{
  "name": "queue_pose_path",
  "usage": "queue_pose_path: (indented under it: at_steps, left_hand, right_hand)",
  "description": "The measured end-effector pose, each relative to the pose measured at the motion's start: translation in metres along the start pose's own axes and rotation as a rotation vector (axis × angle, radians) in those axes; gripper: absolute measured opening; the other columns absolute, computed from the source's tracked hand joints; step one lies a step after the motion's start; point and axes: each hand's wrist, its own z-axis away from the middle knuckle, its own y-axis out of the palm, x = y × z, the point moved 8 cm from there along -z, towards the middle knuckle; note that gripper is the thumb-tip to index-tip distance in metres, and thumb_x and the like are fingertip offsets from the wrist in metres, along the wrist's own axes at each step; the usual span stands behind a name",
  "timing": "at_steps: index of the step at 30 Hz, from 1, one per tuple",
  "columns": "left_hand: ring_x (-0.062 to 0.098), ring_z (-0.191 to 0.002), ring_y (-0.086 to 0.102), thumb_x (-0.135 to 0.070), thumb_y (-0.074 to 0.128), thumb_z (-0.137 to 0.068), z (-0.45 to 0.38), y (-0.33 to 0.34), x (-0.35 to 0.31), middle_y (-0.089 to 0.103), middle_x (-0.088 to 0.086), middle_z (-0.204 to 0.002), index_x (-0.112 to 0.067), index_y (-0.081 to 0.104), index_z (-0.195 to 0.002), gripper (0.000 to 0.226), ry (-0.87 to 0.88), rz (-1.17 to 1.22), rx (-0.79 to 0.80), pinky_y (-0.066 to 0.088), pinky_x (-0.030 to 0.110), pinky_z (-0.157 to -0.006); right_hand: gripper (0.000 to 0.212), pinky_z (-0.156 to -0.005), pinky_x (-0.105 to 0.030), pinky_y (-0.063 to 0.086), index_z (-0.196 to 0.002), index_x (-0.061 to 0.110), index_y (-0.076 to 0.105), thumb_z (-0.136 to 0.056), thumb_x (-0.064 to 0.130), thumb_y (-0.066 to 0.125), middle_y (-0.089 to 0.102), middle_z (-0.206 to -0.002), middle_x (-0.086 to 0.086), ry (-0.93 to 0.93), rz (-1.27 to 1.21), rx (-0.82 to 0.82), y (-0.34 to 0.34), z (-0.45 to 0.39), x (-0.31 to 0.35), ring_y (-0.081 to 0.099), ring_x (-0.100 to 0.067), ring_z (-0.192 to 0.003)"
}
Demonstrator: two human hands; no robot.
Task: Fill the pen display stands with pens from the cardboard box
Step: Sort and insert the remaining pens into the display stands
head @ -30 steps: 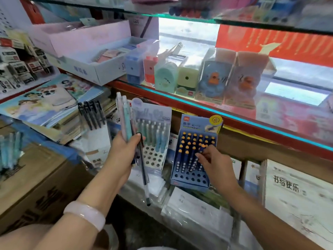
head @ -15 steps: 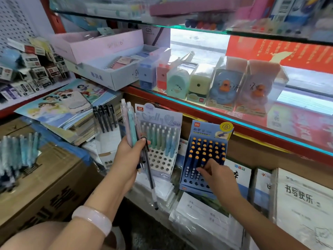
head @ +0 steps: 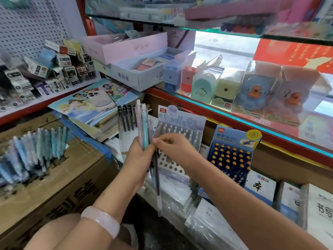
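My left hand (head: 138, 159) grips a bundle of pens (head: 143, 123): pastel pink and teal ones stick up, a dark one hangs down below the fist. My right hand (head: 173, 147) has come across to that bundle, and its fingertips pinch a pen at the top of my left fist. Behind the hands leans a pale lilac pen display stand (head: 178, 127), its upper rows filled and lower holes bare. A blue stand with orange-tipped pens (head: 232, 156) leans to its right. A row of blue pens (head: 30, 150) lies on the cardboard box (head: 54, 179) at left.
A white stand with black pens (head: 127, 120) sits behind my left hand. Stacked picture books (head: 93, 105) lie left of it. Above runs a glass shelf (head: 234, 120) with sharpeners and boxes. Wrapped notebooks (head: 207, 222) fill the lower right.
My right hand left the blue orange-tipped stand and moved left to the pens in my left hand. The view shifted, showing more of the box and its pens.
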Motion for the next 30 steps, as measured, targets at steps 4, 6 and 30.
queue_pose_path:
  at_steps: [4,6,30]
  left_hand:
    - [0.024,-0.091,0.063,-0.016,0.051,-0.093,-0.007,-0.017,0.001,0.065,0.014,-0.099,-0.018,0.052,-0.109,0.016,-0.011,0.006,-0.012,0.053,0.037,-0.077]
    - [0.019,-0.081,0.062,-0.014,0.051,-0.093,-0.012,-0.025,-0.003,0.063,0.010,-0.091,-0.014,0.053,-0.107,0.014,0.003,-0.013,-0.019,0.051,0.029,-0.069]
    - [0.011,-0.049,0.046,-0.005,0.044,-0.095,-0.076,-0.117,-0.001,0.059,0.003,-0.065,-0.011,0.054,-0.092,0.012,-0.060,0.098,-0.227,0.040,0.017,-0.042]
  right_hand:
    - [0.029,-0.065,-0.023,0.048,-0.075,0.010,0.060,-0.093,0.031,0.054,0.051,-0.065,0.000,0.153,-0.179,0.158,0.024,-0.018,-0.012,0.048,-0.010,-0.058]
    - [0.025,-0.059,-0.020,0.048,-0.076,0.010,0.059,-0.094,0.025,0.054,0.052,-0.067,-0.001,0.212,-0.263,0.198,0.032,-0.024,-0.012,0.049,-0.009,-0.059]
    - [0.014,-0.072,-0.036,0.057,-0.090,0.014,0.060,-0.095,0.024,0.053,0.068,-0.080,-0.003,-0.372,0.351,-0.502,-0.021,-0.155,0.066,0.066,-0.015,-0.071]
